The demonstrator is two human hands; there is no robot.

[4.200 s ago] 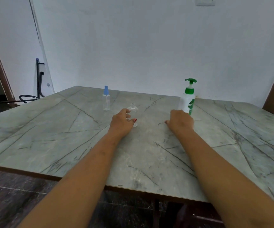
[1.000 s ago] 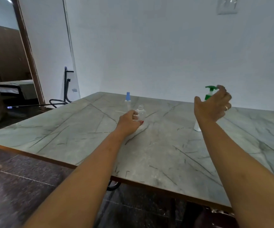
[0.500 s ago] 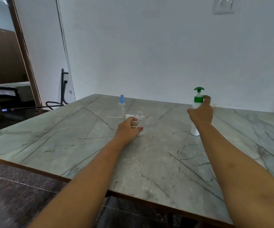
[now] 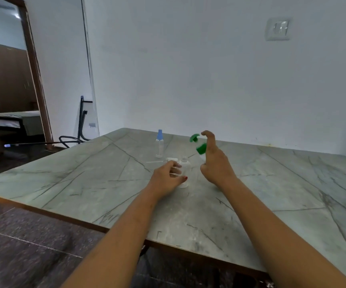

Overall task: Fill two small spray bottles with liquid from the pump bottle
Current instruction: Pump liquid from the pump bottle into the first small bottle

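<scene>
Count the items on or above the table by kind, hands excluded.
Small spray bottles: 2, the blue-capped bottle standing alone and the uncapped bottle gripped by the left hand.
Green-topped pump bottle: 1, tilted in the right hand.
Loose white spray head: 1, lying on the table.
Total: 4.

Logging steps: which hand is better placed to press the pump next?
Right: the right hand holds the tilted pump bottle, forefinger over its head; the left hand steadies the open spray bottle.
</scene>
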